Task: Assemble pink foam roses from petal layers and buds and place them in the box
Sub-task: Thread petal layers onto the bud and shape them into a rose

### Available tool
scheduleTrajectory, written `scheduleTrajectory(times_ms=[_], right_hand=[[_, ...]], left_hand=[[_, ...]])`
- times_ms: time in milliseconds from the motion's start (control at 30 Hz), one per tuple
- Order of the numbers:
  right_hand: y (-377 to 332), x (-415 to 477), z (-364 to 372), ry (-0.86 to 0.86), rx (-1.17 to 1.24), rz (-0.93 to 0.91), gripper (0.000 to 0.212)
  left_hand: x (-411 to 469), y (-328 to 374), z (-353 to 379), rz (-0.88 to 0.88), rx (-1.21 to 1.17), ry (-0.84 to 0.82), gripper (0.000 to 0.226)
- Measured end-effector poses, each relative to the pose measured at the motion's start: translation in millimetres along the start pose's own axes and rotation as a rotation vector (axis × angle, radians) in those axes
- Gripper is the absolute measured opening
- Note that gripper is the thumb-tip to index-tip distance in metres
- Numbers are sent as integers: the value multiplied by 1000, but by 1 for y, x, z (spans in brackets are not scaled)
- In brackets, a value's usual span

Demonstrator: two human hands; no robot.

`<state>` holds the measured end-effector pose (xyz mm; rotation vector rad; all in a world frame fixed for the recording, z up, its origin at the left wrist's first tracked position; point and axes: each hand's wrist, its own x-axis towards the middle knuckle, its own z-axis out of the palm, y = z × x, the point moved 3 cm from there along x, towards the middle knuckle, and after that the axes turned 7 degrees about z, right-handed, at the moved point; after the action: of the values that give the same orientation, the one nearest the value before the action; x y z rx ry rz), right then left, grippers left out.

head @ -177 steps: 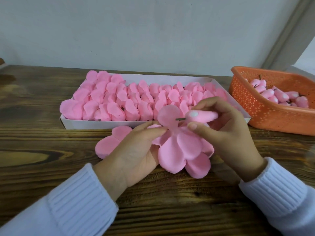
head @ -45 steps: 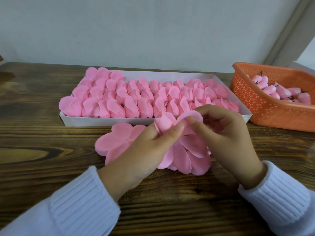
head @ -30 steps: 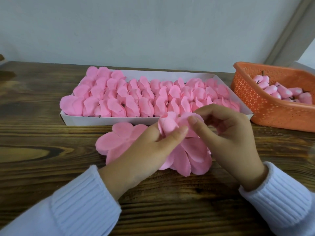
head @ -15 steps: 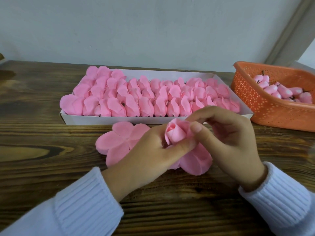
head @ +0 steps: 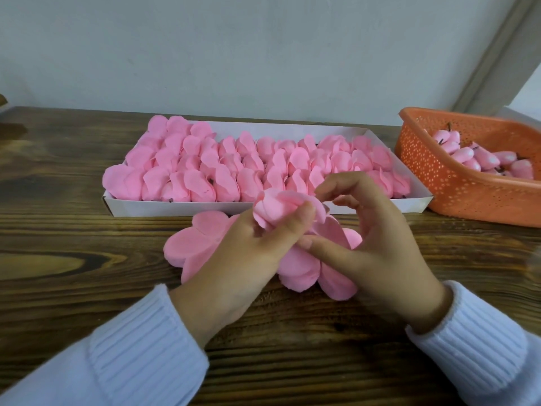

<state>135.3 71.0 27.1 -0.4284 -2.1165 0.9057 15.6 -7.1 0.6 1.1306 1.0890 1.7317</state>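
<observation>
My left hand (head: pixel 251 259) grips a pink foam rose (head: pixel 278 208) whose inner petals are wrapped into a bud, thumb pressed on its top. Outer petals (head: pixel 301 269) of the same rose hang loose below, over the table. My right hand (head: pixel 371 244) curls beside it, thumb touching the lower petals, fingers raised near the top of the rose. A flat pink petal layer (head: pixel 190 241) lies on the table, partly under my left hand. Behind, a white box (head: pixel 175 207) holds several rows of finished pink roses (head: pixel 234 168).
An orange perforated basket (head: pixel 456 189) at the right holds several pink buds (head: pixel 486 159) with dark stems. The dark wooden table (head: pixel 73 230) runs to a pale wall behind. White knit sleeves cover both wrists.
The spread petal layer has been folded up round the bud into a rose shape. My left thumb has moved on top of it, and my right thumb dropped to the lower petals.
</observation>
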Motion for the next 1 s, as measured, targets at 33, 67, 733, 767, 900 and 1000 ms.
scheduleTrajectory(times_ms=[33,67,733,767,900,1000], right_hand=[[-1,-1,1,12,8,4,37],[-2,-3,2,24,20,10,36],[-9,-4,10,-133,186,175,19],[-9,-4,11,-175,222,182,21],[-8,-4,11,-285,295,248,28],[-6,-3,10,-313,323,252,24]], left_hand=[[0,-1,1,-14,-36,-4,35],[0,-1,2,-29,-66,-18,37],[1,3,8,25,104,-237,35],[1,4,6,35,115,-234,35],[0,4,3,27,133,-250,50],[0,3,2,14,143,-223,49]])
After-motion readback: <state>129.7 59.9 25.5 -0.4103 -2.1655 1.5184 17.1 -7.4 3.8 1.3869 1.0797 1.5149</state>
